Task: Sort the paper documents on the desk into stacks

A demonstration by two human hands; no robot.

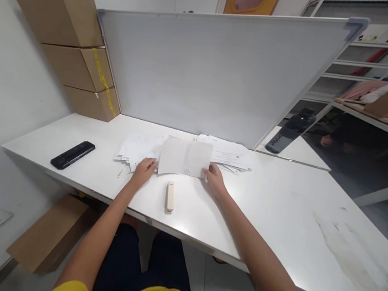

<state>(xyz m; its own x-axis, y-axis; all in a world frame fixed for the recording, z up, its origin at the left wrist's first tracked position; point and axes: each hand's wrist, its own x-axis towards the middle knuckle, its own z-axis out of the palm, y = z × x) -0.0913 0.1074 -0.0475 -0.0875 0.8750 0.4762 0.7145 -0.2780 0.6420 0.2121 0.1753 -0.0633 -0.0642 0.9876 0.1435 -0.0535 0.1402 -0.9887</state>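
Fingers of the left hand (pixel 144 168) and right hand (pixel 214 177) pinch a sheet of paper (pixel 185 157) by its side edges, upright on the white table (pixel 277 208); its print is illegible. A cream stapler (pixel 170 196) lies just before it, paper stacks (pixel 135 149) behind.

Print on the sheets (pixel 185 157) too small to read

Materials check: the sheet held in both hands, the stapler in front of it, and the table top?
Sheet: thin white paper, matte, standing on edge between the left hand and right hand. Stapler: cream, smooth, probably a plastic shell; any metal inside is not visible. Table: white, smooth, slightly glossy top, likely laminate or painted board, with a scuffed grey stain toward the right.
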